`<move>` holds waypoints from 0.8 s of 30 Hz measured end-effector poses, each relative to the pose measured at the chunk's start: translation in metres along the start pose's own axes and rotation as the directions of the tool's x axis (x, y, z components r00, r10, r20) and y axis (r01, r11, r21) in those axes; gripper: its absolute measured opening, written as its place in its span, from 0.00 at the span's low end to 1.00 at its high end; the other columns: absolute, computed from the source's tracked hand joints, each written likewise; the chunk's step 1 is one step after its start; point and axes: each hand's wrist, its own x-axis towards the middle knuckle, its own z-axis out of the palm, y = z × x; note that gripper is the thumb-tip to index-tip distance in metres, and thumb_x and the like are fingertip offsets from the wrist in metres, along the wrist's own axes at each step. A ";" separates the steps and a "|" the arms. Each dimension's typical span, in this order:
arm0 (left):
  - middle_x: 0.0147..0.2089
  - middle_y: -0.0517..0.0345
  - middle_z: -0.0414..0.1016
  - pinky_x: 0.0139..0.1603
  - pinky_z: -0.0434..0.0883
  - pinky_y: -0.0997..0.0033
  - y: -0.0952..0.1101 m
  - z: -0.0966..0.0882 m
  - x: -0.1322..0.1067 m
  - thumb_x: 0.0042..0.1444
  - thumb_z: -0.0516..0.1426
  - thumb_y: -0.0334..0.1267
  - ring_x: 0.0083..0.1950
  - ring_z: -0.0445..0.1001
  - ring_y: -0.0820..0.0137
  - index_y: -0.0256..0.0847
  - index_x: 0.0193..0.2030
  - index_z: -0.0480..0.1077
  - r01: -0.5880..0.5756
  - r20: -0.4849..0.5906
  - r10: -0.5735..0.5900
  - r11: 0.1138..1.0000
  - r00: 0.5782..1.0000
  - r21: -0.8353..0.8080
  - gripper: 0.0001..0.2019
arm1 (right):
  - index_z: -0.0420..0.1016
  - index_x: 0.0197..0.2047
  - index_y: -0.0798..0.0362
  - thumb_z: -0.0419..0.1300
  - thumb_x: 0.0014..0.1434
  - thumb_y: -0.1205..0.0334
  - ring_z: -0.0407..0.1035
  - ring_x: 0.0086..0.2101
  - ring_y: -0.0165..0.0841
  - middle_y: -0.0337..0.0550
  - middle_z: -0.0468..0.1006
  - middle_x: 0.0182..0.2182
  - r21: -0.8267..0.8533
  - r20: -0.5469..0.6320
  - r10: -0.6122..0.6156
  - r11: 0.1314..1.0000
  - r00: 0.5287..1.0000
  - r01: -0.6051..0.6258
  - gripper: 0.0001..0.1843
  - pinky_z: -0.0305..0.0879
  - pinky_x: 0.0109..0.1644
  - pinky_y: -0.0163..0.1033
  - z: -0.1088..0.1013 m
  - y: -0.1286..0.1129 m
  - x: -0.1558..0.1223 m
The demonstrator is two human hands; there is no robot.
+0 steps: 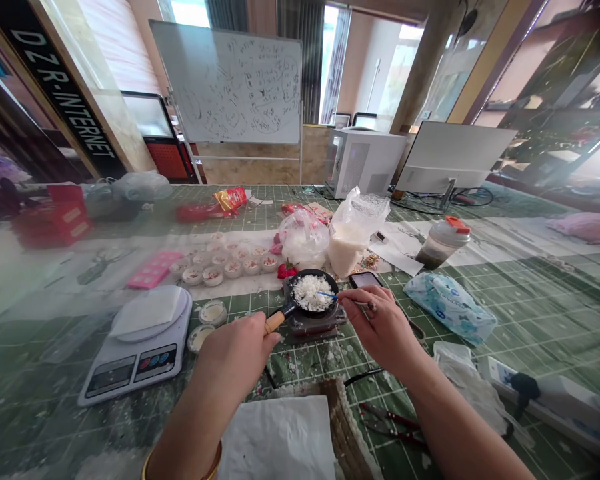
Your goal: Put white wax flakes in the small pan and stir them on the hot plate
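My left hand (245, 350) is wrapped round the wooden handle (275, 321) of a small black frying pan (294, 308). The pan rests on a small hot plate (313, 327) and holds a heap of white flakes (311, 292), perhaps wax. Pinched in my right hand (375, 317) is a thin blue stick (327, 294), whose tip reaches into the flakes. Two round tubs with pale contents, one of them a near tub (200, 339), stand left of the pan. A phone (365, 279) lies just behind my right hand.
At left stands a white kitchen scale (140, 340), with a pink mold (155, 268) and several filled cups (233, 268) behind it. Plastic bags (347, 247) stand behind the pan. A shaker bottle (441, 245), a tissue pack (450, 307), scissors (393, 421) and a power strip (545, 400) are at right.
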 end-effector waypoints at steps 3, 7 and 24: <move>0.30 0.55 0.74 0.26 0.57 0.73 0.000 -0.001 0.000 0.57 0.45 0.48 0.30 0.72 0.67 0.41 0.31 0.64 -0.004 0.003 0.004 1.000 1.000 0.000 0.14 | 0.71 0.43 0.49 0.51 0.59 0.63 0.67 0.39 0.34 0.42 0.77 0.35 0.016 -0.038 -0.031 0.999 0.999 0.031 0.11 0.59 0.47 0.44 0.004 0.000 -0.001; 0.31 0.55 0.74 0.26 0.58 0.73 -0.001 0.001 0.000 0.56 0.46 0.48 0.31 0.72 0.67 0.41 0.31 0.64 -0.009 -0.018 0.009 1.000 1.000 0.004 0.14 | 0.72 0.44 0.48 0.50 0.60 0.62 0.67 0.37 0.34 0.42 0.77 0.33 0.011 0.054 -0.067 0.998 0.996 0.067 0.12 0.58 0.47 0.45 0.011 0.003 0.000; 0.30 0.56 0.74 0.24 0.55 0.73 0.000 0.003 0.000 0.56 0.46 0.47 0.31 0.72 0.65 0.41 0.31 0.64 -0.010 -0.042 0.009 1.000 0.999 -0.009 0.13 | 0.72 0.44 0.49 0.50 0.60 0.61 0.66 0.39 0.36 0.44 0.77 0.35 -0.021 0.038 -0.015 1.000 0.999 0.016 0.13 0.58 0.48 0.47 0.016 0.015 0.005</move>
